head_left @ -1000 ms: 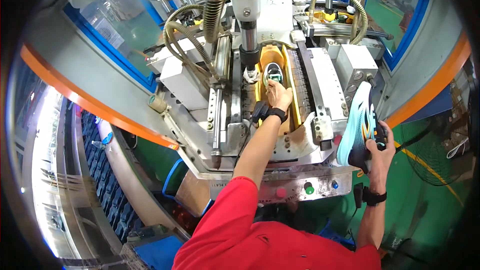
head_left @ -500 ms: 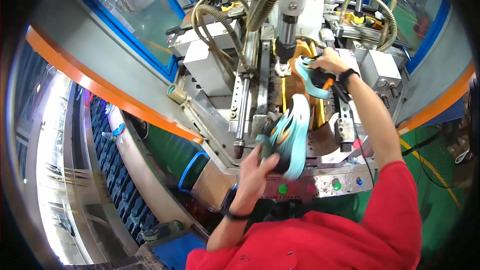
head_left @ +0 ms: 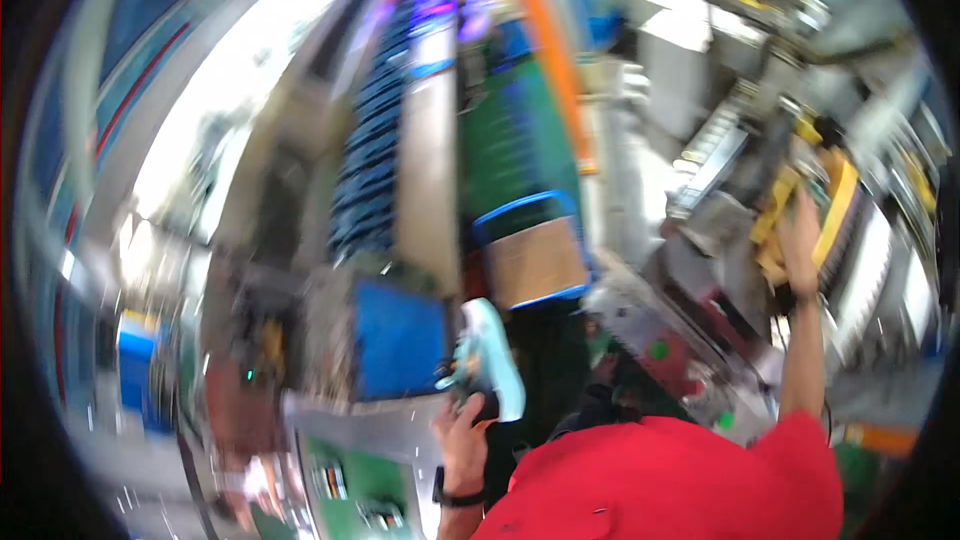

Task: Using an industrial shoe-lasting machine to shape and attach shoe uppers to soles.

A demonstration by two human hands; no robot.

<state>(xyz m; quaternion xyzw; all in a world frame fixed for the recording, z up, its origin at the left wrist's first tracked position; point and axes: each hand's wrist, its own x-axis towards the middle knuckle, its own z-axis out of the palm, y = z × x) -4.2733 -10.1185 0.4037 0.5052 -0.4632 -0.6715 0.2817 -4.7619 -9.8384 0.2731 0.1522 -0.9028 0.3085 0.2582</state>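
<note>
A light-blue, white and black sneaker (head_left: 492, 358) is gripped at its dark end by my left hand (head_left: 463, 442), in front of a blue-topped box. Its pale sole faces right. My right hand (head_left: 798, 240) reaches out to the machine's yellow-sided shoe mould (head_left: 840, 202), fingers at or over its middle. Motion blur smears those fingers, so whether anything is in them does not show. No second sneaker can be made out clearly at the mould.
The blue-topped box (head_left: 398, 340) stands left of the sneaker. Behind it runs a conveyor with dark ridged rollers (head_left: 368, 165). A blue-framed stool (head_left: 540, 262) with a brown seat stands between conveyor and machine. The button panel (head_left: 655, 345) juts out before the machine.
My view has swung left. My left hand has carried its sneaker away from the machine, toward the blue-topped box. My right hand stays at the machine, where it earlier held another sneaker.
</note>
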